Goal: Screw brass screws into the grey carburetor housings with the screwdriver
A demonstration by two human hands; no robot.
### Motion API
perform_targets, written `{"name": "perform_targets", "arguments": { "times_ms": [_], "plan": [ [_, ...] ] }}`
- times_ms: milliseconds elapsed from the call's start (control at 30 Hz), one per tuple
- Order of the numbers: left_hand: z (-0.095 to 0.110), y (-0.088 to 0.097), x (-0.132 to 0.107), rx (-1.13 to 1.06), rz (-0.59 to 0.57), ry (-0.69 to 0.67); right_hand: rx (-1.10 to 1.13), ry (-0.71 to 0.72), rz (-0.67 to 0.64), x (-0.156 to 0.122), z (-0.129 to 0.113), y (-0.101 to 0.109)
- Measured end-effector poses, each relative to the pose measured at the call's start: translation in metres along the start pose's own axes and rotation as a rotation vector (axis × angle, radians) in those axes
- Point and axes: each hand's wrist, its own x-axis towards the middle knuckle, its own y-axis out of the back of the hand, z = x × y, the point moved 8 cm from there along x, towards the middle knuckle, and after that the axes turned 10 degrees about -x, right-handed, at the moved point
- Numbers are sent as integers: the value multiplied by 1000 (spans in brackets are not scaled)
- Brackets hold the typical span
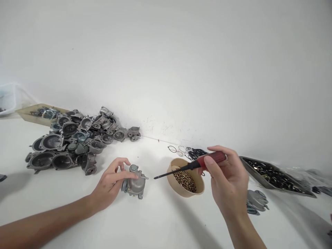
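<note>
My left hand (112, 183) grips a small grey metal carburetor (135, 183) that rests on the white table (155, 221). My right hand (228, 183) holds a screwdriver (192, 166) with a red handle; its dark shaft points left toward the carburetor, with the tip a short way from it. Below the shaft stands a tan bowl (185, 181) filled with small brass parts.
A heap of grey metal housings (75, 141) lies at the left by the wall, with a flat tray (38, 112) behind it. Black rubber rings (195, 153) lie behind the bowl. A grey tray of small parts (275, 176) and another metal part (255, 202) sit at the right.
</note>
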Motion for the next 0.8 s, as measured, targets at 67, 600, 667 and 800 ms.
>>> {"name": "perform_targets", "arguments": {
  "times_ms": [67,600,667,800],
  "plan": [
    [-4,-3,-1,-88,-47,67,-58,131,-8,13,-28,0],
    [-18,-32,-5,-313,-356,316,-274,730,-318,-5,-81,-81],
    [-16,-32,-4,-328,-358,297,-260,738,-347,-8,-80,-85],
    [-14,-31,-3,-320,-363,291,-250,716,-379,-9,-74,-93]
  ]
}}
